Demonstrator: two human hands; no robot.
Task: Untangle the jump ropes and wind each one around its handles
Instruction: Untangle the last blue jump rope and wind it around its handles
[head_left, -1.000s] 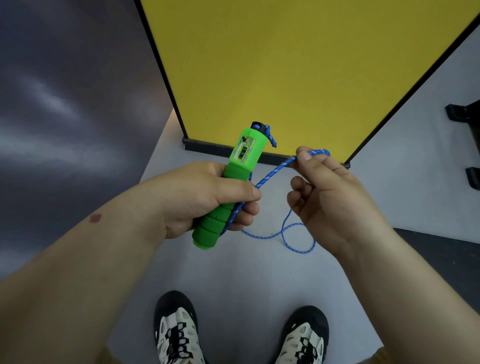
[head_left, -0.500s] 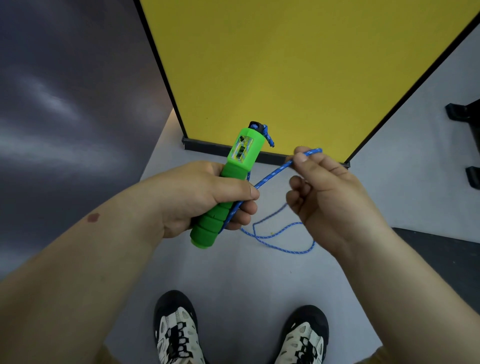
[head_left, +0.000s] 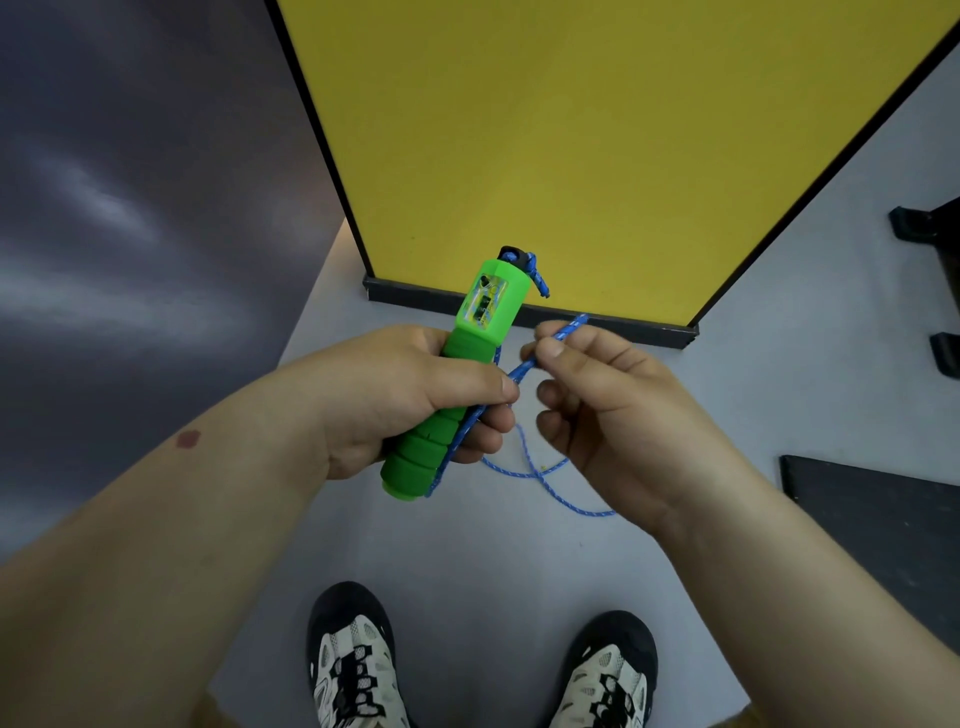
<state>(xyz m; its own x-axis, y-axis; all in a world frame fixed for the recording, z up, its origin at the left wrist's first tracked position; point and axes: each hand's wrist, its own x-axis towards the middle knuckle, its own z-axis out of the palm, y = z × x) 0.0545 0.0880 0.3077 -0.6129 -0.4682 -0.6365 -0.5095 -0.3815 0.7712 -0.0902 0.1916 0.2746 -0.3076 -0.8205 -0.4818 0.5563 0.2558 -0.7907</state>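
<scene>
Your right hand (head_left: 613, 410) has come in closer to the green handle (head_left: 457, 384) than it was a second ago, bringing the pinched stretch of blue rope (head_left: 524, 366) almost against it, and the slack loop below the handle has shifted on the floor (head_left: 467, 545). Your left hand (head_left: 410, 395) grips the handle around its foam section, thumb clamping a run of rope against its side. Your right hand pinches the rope between thumb and forefinger just beside the handle, its other fingers curled. You look to be in the winding step for this rope, with few turns laid. Next, I'd judge, carry the pinched length around the handle, keeping it taut, and feed up the slack lying below the handle.
</scene>
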